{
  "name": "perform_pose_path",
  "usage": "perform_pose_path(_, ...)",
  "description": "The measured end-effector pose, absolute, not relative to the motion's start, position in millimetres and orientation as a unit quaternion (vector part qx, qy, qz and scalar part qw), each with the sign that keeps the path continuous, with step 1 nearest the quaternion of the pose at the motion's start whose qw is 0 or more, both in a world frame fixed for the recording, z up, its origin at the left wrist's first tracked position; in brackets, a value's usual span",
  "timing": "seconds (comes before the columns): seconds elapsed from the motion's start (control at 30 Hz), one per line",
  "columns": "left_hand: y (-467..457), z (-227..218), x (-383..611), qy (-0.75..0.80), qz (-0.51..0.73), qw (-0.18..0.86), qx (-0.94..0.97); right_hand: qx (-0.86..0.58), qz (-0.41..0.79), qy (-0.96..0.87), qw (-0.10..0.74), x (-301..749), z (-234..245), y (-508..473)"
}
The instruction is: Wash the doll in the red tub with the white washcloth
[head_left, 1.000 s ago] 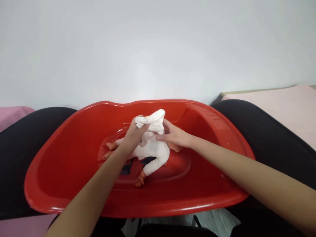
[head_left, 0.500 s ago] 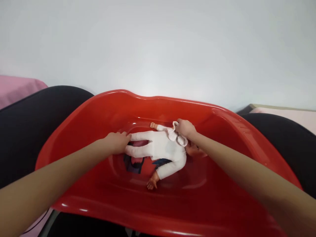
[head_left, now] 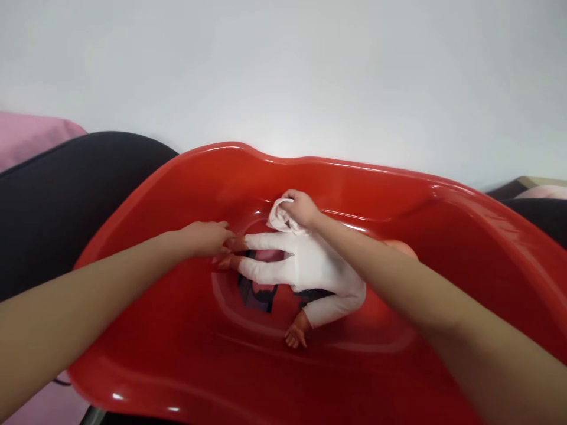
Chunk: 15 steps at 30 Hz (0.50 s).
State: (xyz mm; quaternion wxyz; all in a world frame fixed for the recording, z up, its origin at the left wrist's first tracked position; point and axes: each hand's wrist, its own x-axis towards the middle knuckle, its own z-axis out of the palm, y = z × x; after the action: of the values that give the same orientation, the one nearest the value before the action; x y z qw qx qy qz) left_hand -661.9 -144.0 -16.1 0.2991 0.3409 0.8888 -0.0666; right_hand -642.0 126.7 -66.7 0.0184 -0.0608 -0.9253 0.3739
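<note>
A baby doll [head_left: 321, 260] in a white suit lies on its back in the red baby bathtub [head_left: 199, 360], feet to the left. My right hand [head_left: 303, 211] is closed on a small crumpled white cloth [head_left: 279, 219] beside the doll's far side. My right forearm crosses over the doll's upper body and hides much of its head and far arm. At the doll's bare feet is my left hand [head_left: 210, 238], fingers stretched out and loosely apart, fingertips at the farther foot [head_left: 240, 243]. Whether they touch it is hard to tell.
A dark picture [head_left: 259, 298] shows on the tub floor under the doll's legs. Black-clad knees [head_left: 75, 189] flank the tub. Pink fabric [head_left: 35, 136] lies at the far left, and a pale wall [head_left: 283, 77] rises behind.
My right hand has moved left with the cloth, from the doll's neck to beside its hip. My left hand has slid off the lower legs to the feet, which now show. The view has shifted slightly.
</note>
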Motion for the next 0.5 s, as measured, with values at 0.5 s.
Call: perform_pose_path(0.5,-136.7,-35.3,-645.4,0.882,-0.032,0.329,0.336,-0.041,0.173,-0.979,-0.103,-532.0,-19.4,187.6)
